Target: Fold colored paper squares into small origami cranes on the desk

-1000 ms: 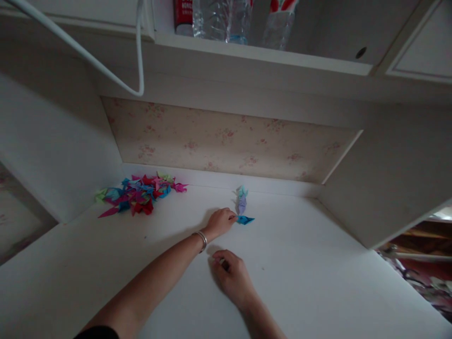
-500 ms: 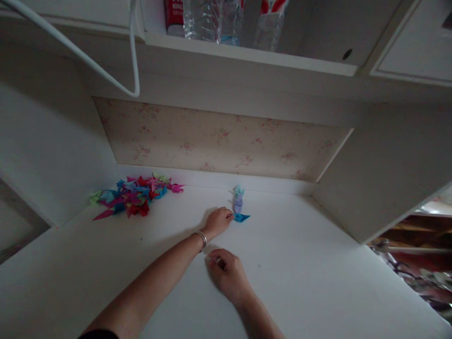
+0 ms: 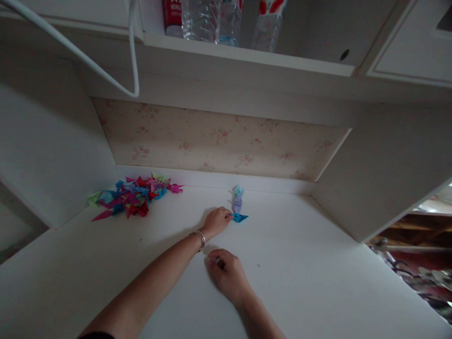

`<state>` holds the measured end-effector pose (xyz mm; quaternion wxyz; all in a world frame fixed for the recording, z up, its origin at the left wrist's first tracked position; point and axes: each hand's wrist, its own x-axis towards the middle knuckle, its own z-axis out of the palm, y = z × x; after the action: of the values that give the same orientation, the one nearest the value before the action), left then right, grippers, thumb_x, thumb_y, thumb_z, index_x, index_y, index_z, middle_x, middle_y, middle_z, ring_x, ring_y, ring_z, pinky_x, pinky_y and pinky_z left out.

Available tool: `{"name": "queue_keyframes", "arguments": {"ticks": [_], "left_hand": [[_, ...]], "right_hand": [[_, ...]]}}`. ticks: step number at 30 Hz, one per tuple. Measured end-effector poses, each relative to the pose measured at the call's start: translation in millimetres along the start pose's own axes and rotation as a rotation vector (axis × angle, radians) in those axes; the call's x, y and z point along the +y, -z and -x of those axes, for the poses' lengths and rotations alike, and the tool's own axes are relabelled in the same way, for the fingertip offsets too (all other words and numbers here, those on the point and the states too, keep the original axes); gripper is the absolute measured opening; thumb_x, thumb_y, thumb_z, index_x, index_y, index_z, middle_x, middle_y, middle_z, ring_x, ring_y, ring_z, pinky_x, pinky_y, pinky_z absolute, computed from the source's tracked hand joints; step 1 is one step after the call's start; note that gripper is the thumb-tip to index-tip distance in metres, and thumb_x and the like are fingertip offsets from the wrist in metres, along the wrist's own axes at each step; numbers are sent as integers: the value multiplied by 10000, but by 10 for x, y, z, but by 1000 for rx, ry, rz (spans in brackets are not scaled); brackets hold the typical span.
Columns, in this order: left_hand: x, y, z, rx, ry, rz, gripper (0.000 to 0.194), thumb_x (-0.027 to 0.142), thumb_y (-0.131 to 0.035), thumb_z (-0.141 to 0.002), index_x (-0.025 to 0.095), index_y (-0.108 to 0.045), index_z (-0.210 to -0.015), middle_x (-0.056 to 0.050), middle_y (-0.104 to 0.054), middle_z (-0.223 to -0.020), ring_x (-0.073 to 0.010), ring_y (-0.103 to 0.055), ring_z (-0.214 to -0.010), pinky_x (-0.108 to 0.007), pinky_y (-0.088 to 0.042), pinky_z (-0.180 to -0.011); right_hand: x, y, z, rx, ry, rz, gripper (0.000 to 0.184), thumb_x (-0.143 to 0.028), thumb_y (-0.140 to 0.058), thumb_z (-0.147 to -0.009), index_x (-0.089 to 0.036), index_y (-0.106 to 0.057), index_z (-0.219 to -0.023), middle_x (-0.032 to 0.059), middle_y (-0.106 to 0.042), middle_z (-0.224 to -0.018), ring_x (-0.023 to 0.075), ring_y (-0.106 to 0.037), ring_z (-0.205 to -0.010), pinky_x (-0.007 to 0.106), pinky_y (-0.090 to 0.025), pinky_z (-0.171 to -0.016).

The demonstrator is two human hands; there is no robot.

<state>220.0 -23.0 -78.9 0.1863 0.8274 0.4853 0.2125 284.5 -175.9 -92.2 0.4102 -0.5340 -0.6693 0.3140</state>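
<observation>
My left hand (image 3: 216, 222), with a silver bangle at the wrist, pinches the left end of a blue folded-paper crane (image 3: 239, 218) on the white desk (image 3: 300, 263). Right behind that crane lie a lavender paper crane (image 3: 238, 202) and a pale mint one (image 3: 238, 190), lined up towards the back wall. Closer to me, my right hand (image 3: 226, 273) rests on the desk with its fingers curled inward; whether anything sits between its fingertips I cannot make out. A heap of colourful paper cranes (image 3: 137, 195) fills the back left of the desk.
Overhead, a shelf (image 3: 247, 52) carries clear plastic bottles (image 3: 199, 21) and a red can-like container (image 3: 173, 16). A white cable or tube (image 3: 88, 61) hangs at upper left. Side panels (image 3: 381, 165) close in the desk, and a flowered back panel (image 3: 219, 139) stands behind.
Both hands and the cranes keep nearly the same places. Only a slight shift of the camera shows.
</observation>
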Motion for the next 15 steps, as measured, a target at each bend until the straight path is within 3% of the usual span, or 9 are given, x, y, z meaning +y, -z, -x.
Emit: {"name": "queue_keyframes", "arguments": {"ticks": [6, 10, 15], "left_hand": [[-14, 3, -9, -15, -6, 23, 246, 336, -508, -851, 196, -706, -806, -48, -676, -872, -184, -597, -832, -257, -408, -765], [-43, 60, 22, -22, -27, 76, 195, 294, -553, -813, 201, -711, -883, -46, -684, -900, -178, -600, -838, -253, -409, -794], [-144, 234, 297, -6, 0, 177, 235, 284, -509, -825, 173, -703, -899, -49, -699, -917, -169, -602, -845, -240, -416, -790]], "right_hand": [[-12, 8, -3, 5, -2, -7, 159, -174, -520, -794, -177, -668, -853, 16, -643, -743, 118, -526, -608, 204, -397, -560], [4, 18, 6, -6, -11, -19, 151, -203, -527, -804, -175, -664, -862, 17, -643, -746, 118, -526, -601, 209, -398, -560], [27, 13, 31, -15, 7, -10, 146, -195, -519, -799, -173, -656, -845, 14, -633, -745, 114, -518, -601, 207, -391, -555]]}}
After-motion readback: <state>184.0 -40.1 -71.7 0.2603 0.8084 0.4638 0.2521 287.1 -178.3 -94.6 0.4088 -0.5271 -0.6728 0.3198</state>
